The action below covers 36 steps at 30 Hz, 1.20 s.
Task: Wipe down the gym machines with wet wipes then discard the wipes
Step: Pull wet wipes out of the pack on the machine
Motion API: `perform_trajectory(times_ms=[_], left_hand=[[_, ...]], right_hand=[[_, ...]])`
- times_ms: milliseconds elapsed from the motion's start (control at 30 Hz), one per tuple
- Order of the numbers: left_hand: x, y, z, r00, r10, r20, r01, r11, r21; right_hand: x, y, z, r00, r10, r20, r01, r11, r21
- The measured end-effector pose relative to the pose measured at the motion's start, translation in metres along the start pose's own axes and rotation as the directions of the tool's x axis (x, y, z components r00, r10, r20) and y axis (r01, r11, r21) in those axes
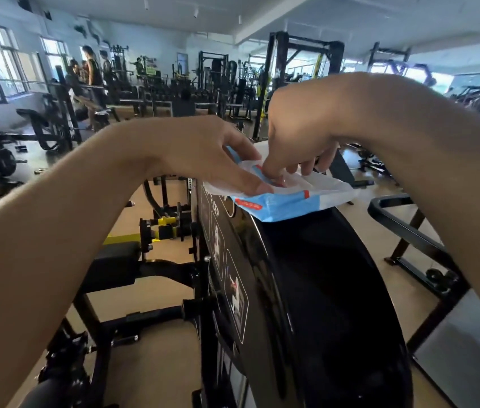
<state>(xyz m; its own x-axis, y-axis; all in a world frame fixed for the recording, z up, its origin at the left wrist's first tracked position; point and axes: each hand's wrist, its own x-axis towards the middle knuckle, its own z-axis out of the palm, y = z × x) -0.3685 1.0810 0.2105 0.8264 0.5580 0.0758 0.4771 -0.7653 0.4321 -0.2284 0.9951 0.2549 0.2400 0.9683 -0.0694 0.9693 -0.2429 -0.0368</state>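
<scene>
A blue and white wet wipe pack (285,204) with red marks lies on top of the black shroud (315,275) of a gym machine. My left hand (203,154) holds the pack down at its left end, thumb along the top. My right hand (297,134) reaches down from above, its fingertips pinching at the pack's opening in the middle. Whether a wipe is between the fingers is hidden by the fingers.
The machine's black seat pad (115,269) and yellow adjuster (168,222) sit lower left. A black frame (409,231) stands at the right. Racks, benches and several people (91,72) fill the back of the gym by the windows.
</scene>
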Motion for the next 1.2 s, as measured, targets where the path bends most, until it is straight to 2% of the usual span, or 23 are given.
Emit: perform_trajectory(times_ms=[200,300,367,433,600,667,767,833,1067,1200], left_hand=[[0.000,0.000,0.002,1.000,-0.011,0.000,0.011,1.000,-0.015],[-0.001,0.002,0.002,1.000,-0.003,-0.002,0.003,1.000,0.002],[-0.001,0.003,0.002,1.000,-0.017,-0.007,0.017,1.000,-0.008],[-0.001,0.003,0.003,1.000,-0.027,-0.009,0.027,0.999,-0.026],[-0.006,0.009,0.003,0.999,-0.050,-0.008,0.049,0.998,-0.040],[-0.008,0.014,0.005,0.997,-0.070,-0.021,0.070,0.998,0.003],[-0.008,0.025,0.012,0.997,-0.055,-0.057,0.064,0.985,0.158],[-0.008,0.031,0.015,0.997,-0.033,-0.065,0.046,0.975,0.219],[-0.007,0.028,0.023,0.996,-0.074,-0.043,0.080,0.983,0.162],[-0.007,0.027,0.027,0.995,-0.077,-0.060,0.084,0.989,0.118]], right_hand=[[-0.002,0.008,0.009,0.997,-0.030,-0.069,0.026,0.998,-0.051],[-0.005,0.023,0.009,0.992,-0.085,-0.097,0.087,0.996,0.015],[-0.008,0.032,0.007,0.980,-0.150,-0.132,0.149,0.989,-0.014],[-0.012,0.037,0.006,0.968,-0.221,-0.120,0.216,0.975,-0.049],[-0.016,0.038,0.008,0.945,-0.307,-0.113,0.309,0.951,-0.001],[-0.014,0.037,0.010,0.940,-0.319,-0.123,0.316,0.948,-0.040],[-0.010,0.034,0.009,0.939,-0.317,-0.134,0.307,0.947,-0.091],[-0.008,0.032,0.007,0.940,-0.321,-0.112,0.307,0.943,-0.124],[-0.005,0.023,0.006,0.944,-0.325,0.065,0.327,0.885,-0.331],[-0.009,0.036,0.007,0.929,-0.367,-0.043,0.360,0.925,-0.126]])
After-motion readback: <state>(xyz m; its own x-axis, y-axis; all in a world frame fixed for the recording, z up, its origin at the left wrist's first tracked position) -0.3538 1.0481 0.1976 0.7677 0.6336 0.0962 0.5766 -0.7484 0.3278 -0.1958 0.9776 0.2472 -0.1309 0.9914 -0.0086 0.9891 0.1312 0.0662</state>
